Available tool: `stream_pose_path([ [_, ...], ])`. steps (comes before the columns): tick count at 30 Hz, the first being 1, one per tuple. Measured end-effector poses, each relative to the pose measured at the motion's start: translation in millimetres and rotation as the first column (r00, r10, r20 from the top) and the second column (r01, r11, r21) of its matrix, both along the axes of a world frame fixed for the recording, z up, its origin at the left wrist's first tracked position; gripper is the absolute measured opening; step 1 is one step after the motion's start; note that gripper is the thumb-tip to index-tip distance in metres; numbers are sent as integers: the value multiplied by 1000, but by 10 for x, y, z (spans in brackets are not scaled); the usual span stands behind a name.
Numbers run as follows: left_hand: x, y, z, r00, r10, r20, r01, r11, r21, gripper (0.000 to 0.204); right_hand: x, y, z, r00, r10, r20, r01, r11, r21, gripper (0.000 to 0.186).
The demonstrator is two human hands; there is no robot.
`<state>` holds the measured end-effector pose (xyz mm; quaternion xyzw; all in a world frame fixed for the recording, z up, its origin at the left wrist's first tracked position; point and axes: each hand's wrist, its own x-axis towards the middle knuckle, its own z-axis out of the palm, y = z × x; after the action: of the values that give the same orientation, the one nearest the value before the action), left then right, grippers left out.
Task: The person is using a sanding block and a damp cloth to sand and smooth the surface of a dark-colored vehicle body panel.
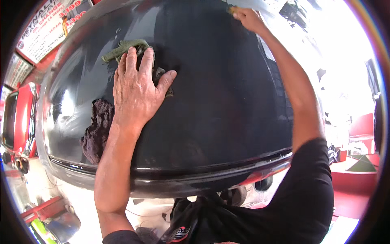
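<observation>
My left hand (136,83) lies flat on a bunched green cloth (122,49), fingers spread, pressing it against a dark, glossy car panel (211,110). Some dark folds of cloth show beside the thumb. At the far right of the panel, my right hand (250,19) is closed on a small yellowish-brown pad (232,9) touching the surface. The pad is mostly hidden by the fingers, so its exact kind is unclear. A crumpled dark purple cloth (97,130) rests on the panel, next to my left forearm.
Along the panel's near edge runs a dark groove (183,167). A red car (22,118) stands at the left, below a printed sign board (48,28). Red furniture or bodywork (355,183) is at the right. A blue-grey rounded object (65,224) sits on the floor lower left.
</observation>
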<state>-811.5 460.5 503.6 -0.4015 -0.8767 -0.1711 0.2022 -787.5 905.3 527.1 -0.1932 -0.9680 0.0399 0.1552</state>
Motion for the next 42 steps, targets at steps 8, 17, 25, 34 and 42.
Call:
stream_pose_path([
  [8, -6, 172, 16, 999, -22, -49, 23, 1000, 17, 75, 3115, -1934, 161, 925, 379, -10, -378, 921, -92, 48],
  [17, 70, 87, 105, 1000, -15, -2, 15, 1000, -1, 71, 389, 508, -118, 959, 238, -155, -226, 970, 86, 37],
  [25, 16, 121, 29, 999, -48, 12, 48, 999, 11, 71, 88, 496, -221, 979, 99, -180, -95, 995, 31, 35],
  [34, -5, 151, 51, 999, -27, -40, 29, 999, 38, 69, 2612, -1520, 159, 883, 460, 89, -464, 885, 25, 38],
  [42, 57, 64, 100, 999, 24, 25, -24, 1000, -18, 73, -360, 578, -164, 964, 230, -132, -233, 973, -8, 42],
])
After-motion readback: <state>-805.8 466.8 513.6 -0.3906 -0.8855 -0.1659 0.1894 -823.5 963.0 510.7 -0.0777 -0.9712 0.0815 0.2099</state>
